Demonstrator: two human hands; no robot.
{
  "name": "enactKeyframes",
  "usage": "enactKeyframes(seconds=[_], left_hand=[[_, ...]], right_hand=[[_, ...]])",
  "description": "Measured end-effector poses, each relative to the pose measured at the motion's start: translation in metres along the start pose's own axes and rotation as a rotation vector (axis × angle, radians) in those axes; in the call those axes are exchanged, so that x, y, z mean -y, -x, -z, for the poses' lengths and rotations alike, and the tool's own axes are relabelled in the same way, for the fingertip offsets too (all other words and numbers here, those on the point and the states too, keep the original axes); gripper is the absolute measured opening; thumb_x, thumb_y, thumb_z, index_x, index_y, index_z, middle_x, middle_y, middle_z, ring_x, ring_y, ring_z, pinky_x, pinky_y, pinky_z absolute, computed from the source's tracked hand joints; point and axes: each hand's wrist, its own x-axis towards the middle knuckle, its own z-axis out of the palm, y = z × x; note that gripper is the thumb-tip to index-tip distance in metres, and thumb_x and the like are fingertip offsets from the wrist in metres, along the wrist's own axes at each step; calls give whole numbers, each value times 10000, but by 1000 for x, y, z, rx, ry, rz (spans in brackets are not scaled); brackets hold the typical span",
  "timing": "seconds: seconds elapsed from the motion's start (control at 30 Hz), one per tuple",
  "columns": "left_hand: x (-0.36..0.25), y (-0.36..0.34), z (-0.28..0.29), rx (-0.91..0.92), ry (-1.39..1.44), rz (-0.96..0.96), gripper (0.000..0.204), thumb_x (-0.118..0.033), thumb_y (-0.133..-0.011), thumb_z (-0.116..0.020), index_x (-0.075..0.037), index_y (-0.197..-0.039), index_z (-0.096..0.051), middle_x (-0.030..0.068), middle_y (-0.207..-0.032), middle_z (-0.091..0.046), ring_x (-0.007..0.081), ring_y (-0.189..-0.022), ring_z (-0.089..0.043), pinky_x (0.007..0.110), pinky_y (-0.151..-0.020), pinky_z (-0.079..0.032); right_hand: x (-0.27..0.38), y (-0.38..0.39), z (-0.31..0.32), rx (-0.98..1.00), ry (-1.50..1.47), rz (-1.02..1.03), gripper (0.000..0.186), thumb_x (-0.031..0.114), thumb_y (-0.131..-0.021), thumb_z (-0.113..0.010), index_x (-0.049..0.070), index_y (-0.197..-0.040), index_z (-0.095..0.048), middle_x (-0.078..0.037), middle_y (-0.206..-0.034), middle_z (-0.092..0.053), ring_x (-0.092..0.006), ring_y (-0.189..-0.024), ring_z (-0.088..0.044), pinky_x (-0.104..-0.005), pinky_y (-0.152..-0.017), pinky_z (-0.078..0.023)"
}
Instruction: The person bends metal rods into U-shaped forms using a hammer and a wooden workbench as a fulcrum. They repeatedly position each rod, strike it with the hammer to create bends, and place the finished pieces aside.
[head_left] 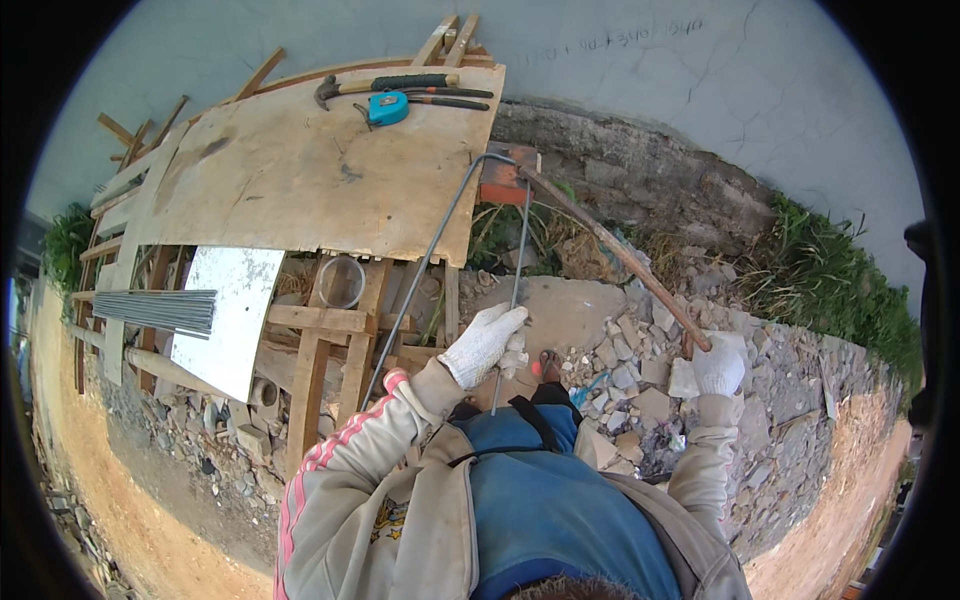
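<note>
My left hand [480, 348], in a white glove, is closed around the straight lower length of a thin grey steel rod [520, 240]. That rod rises to a reddish block [510, 188] at the edge of the plywood, where a bend curves over; another long leg [430, 250] slants down to the left. My right hand [716, 360], also gloved, grips the lower end of a long rusty bar [620, 246], whose upper end meets the bend at the block.
A plywood sheet [260, 190] on timber framing holds a hammer [355, 87], dark-handled tool [450, 102] and turquoise tape measure [387, 108]. Left are a rod bundle [150, 308], white board [220, 350] and wire coil [342, 282]. Rubble [650, 400], weeds [800, 280] and a wall [680, 70] surround me.
</note>
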Motion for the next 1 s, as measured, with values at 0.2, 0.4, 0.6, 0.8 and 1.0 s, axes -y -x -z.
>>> enactKeyframes(seconds=[0.2,0.4,0.6,0.8,1.0], left_hand=[[-7,-6,0,47,-210,-33,242,-290,-1087,-553,-58,-1158,-564,24,-756,-537,152,-503,-513,357,-466,-517],[-9,1,12,17,-221,-62,261,-300,-1092,-540,-62,-1184,-596,17,-740,-535,145,-494,-512,341,-458,-503],[-7,11,39,-50,-382,-303,299,-290,-1088,-526,-22,-1148,-643,30,-717,-547,145,-549,-541,325,-488,-467],[3,-1,54,-110,-504,-482,328,-283,-1063,-553,2,-1162,-683,62,-715,-588,149,-607,-576,330,-573,-475],[-17,15,77,-173,-631,-536,308,-262,-1066,-563,6,-1118,-706,-11,-690,-517,84,-605,-491,271,-507,-412]], right_hand=[[-3,-18,26,63,78,-51,294,419,-897,-686,157,-950,-805,-172,-922,-766,-404,-871,-741,-517,-771,-586],[18,22,25,69,27,-102,324,423,-881,-689,138,-980,-809,-173,-951,-776,-390,-900,-746,-515,-797,-584],[43,73,27,144,25,-231,317,413,-881,-671,139,-969,-804,-180,-935,-771,-386,-894,-748,-508,-787,-586],[57,87,41,105,-29,-222,343,446,-860,-708,136,-975,-802,-211,-929,-760,-411,-870,-741,-519,-765,-587],[97,151,48,114,-50,-261,456,569,-895,-687,128,-953,-785,-192,-868,-756,-401,-853,-746,-522,-749,-581]])
